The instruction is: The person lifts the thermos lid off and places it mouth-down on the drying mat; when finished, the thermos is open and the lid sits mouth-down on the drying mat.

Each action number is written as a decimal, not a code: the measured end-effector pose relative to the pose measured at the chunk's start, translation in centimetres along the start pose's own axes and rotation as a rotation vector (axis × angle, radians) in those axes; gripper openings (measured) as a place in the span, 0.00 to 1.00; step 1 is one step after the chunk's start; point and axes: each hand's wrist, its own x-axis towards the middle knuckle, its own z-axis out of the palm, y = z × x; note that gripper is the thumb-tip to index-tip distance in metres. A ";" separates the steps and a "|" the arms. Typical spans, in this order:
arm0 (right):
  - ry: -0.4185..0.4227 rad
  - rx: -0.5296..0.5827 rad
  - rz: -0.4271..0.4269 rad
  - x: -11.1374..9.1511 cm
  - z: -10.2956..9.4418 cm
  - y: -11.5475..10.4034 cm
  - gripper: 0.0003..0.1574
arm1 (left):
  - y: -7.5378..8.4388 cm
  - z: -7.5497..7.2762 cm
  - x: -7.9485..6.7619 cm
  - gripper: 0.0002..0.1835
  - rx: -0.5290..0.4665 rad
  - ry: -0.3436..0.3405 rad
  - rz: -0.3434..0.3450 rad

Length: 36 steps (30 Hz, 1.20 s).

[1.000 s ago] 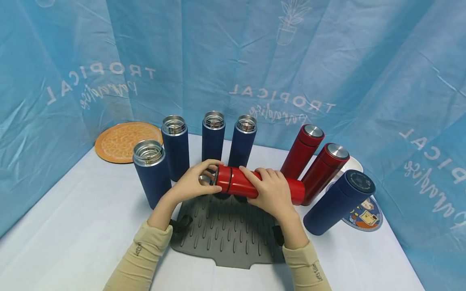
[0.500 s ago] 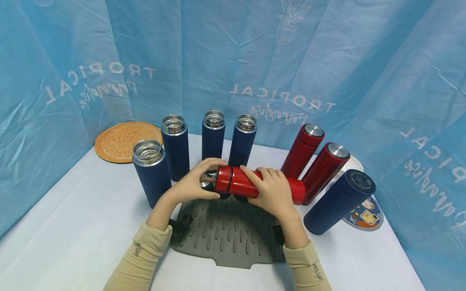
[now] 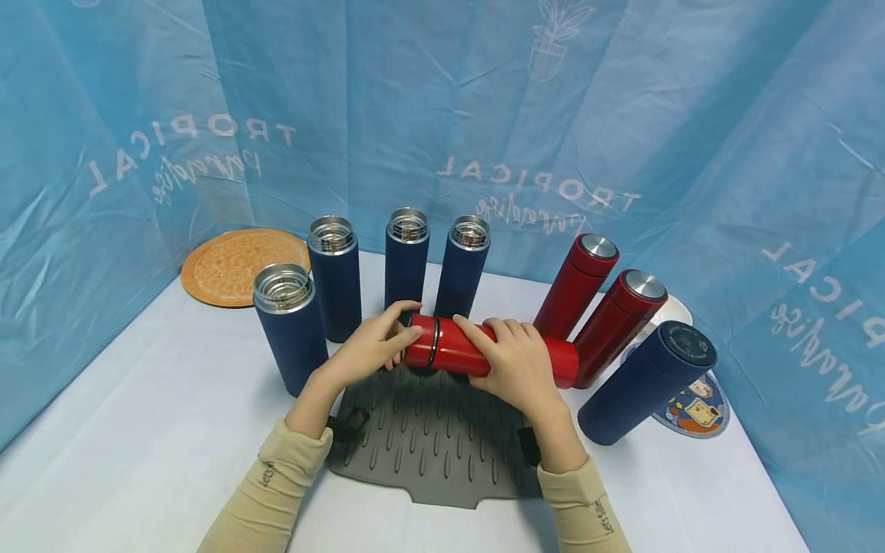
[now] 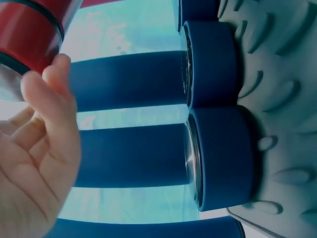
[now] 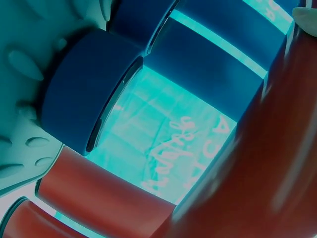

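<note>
A red thermos (image 3: pixel 459 346) lies sideways in the air above a grey ridged mat (image 3: pixel 442 453), its lid end pointing left. My right hand (image 3: pixel 515 361) grips its body, fingers over the far side and thumb along the top. At the lid (image 3: pixel 419 338), my left hand (image 3: pixel 369 346) has its thumb and fingers around the end. The left wrist view shows that lid's silver top (image 4: pixel 11 84) close by the fingers. Beneath the thermos, several navy lids (image 4: pixel 223 156) stand on the mat's far part, mostly hidden in the head view.
Several navy thermoses without lids (image 3: pixel 335 284) stand behind and left. On the right are two capped red thermoses (image 3: pixel 615 330) and a capped navy one (image 3: pixel 643 384). An orange round mat (image 3: pixel 242 265) lies back left, a patterned round mat (image 3: pixel 701 411) at right. A blue curtain (image 3: pixel 415 100) surrounds the table.
My left hand's fingers have shifted around the lid, the thumb moving up onto it. The right hand keeps its grip and the thermos stays nearly in place.
</note>
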 end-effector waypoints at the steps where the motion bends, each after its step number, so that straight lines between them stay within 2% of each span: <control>1: -0.001 0.003 0.001 0.0 0.0 0.0 0.61 | 0.0 0.0 0.0 0.32 0.002 -0.001 -0.001; 4: -0.008 0.001 0.005 0.1 -0.1 0.0 0.61 | 0.1 -0.1 -0.1 0.38 -0.043 -0.010 0.044; 7: -0.010 -0.011 0.011 0.1 -0.2 0.1 0.61 | 0.0 -0.3 -0.2 0.46 -0.122 -0.034 0.141; 9: -0.009 -0.019 0.011 0.1 -0.2 0.2 0.60 | -0.1 -0.4 -0.2 0.46 -0.138 -0.041 0.196; 11: -0.003 -0.019 0.010 0.1 -0.2 0.3 0.60 | -0.1 -0.4 -0.2 0.41 -0.134 -0.035 0.226; 14: 0.010 -0.016 0.007 0.1 -0.2 0.4 0.59 | 0.1 -0.5 -0.2 0.35 -0.113 0.004 0.212; 22: 0.058 -0.004 0.007 0.1 -0.1 0.4 0.58 | 1.0 -0.4 -0.5 0.32 -0.074 0.095 0.123; 28: 0.093 -0.006 0.049 0.2 0.0 0.1 0.57 | 1.9 -0.1 -1.0 0.29 0.006 0.207 0.045; 33: 0.122 0.016 0.091 0.2 0.1 -0.3 0.56 | 3.2 0.0 -1.5 0.30 0.029 0.290 0.010; 36: 0.135 0.025 0.098 0.3 0.1 -0.4 0.55 | 3.7 0.1 -1.8 0.30 0.030 0.314 -0.011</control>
